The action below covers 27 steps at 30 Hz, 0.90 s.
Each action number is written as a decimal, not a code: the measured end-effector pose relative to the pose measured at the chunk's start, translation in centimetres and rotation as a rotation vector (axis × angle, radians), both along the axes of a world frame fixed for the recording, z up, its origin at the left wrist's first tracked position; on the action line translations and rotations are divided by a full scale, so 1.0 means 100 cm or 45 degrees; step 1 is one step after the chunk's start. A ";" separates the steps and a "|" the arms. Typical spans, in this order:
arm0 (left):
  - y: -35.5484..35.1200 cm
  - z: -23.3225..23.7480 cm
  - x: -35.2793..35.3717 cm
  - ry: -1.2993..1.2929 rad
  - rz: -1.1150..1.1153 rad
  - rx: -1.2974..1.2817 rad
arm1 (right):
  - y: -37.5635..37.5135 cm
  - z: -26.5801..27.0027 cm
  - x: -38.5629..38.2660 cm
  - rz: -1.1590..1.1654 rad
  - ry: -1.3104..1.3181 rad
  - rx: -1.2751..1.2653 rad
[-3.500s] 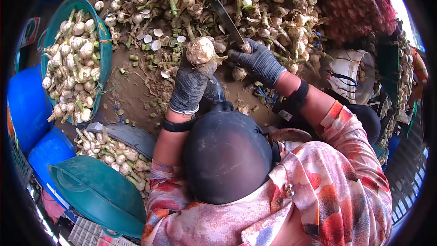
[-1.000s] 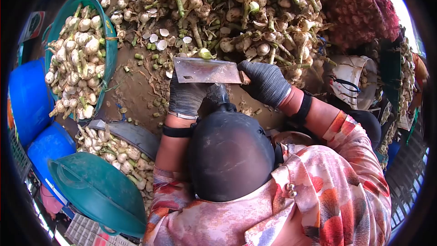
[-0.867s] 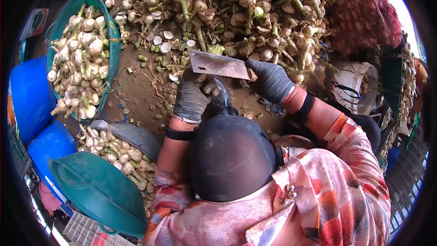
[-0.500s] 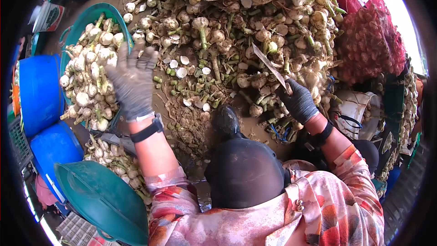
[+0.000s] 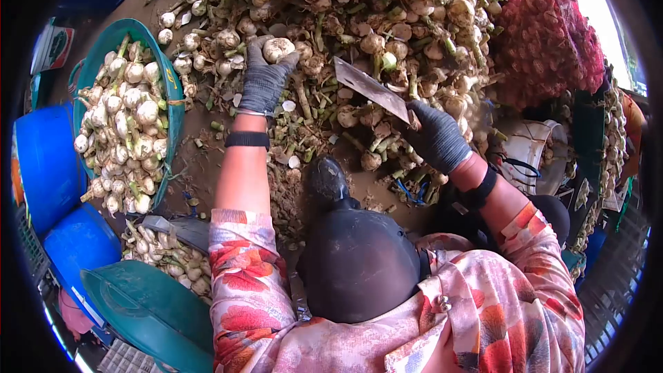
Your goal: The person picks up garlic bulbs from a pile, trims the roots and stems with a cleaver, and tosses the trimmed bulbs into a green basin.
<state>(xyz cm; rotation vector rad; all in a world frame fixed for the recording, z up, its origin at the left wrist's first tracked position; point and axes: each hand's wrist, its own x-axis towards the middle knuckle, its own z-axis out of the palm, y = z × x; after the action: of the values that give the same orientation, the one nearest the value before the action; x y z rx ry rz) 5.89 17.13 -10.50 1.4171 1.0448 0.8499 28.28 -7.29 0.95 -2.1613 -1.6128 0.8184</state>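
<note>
- Two gloved hands: L hand (image 5: 262, 83), splayed over basin (image 5: 169, 90) 0.5 s ago, now clasps garlic bulb (image 5: 278, 48).
- R hand (image 5: 436, 139) grips cleaver (image 5: 369, 90), blade between hands.

A pale, dirt-smeared garlic bulb (image 5: 278, 48) is gripped in the left hand (image 5: 264, 81) at the near edge of the heaped pile (image 5: 387, 7). A flat, rectangular cleaver (image 5: 369, 90) with a dull grey blade is held in the right hand (image 5: 436, 139), slanted up-left above the pile.
</note>
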 end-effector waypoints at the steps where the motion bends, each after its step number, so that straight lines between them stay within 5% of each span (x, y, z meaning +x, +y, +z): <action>1: -0.026 0.008 -0.008 -0.045 -0.058 -0.004 | 0.003 0.003 -0.004 0.089 -0.044 0.053; 5: -0.104 0.019 -0.029 0.038 -0.337 0.186 | 0.011 0.008 -0.030 0.337 -0.039 0.156; 12: -0.162 0.020 -0.061 0.699 -0.463 1.149 | 0.000 0.023 -0.049 0.501 -0.069 0.023; 15: -0.170 0.034 -0.055 0.539 -0.497 0.627 | -0.010 0.022 -0.051 0.482 -0.078 -0.002; 19: -0.172 0.050 -0.044 0.762 -0.503 0.786 | -0.016 0.018 -0.053 0.426 -0.100 -0.025; 22: -0.179 0.094 -0.029 0.432 -0.324 0.512 | -0.013 0.001 -0.038 0.317 -0.213 -0.017; 25: -0.186 0.137 -0.028 0.279 -0.215 0.602 | -0.020 -0.029 0.007 0.024 -0.358 -0.020; 27: -0.172 0.129 -0.032 0.193 -0.180 0.456 | -0.022 -0.021 0.013 0.005 -0.385 0.045</action>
<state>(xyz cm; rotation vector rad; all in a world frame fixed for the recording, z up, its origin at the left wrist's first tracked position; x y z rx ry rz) 2.69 -0.10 2.37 1.8588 0.9212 0.8646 29.63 -9.51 -1.20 -2.3457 -1.7549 0.4758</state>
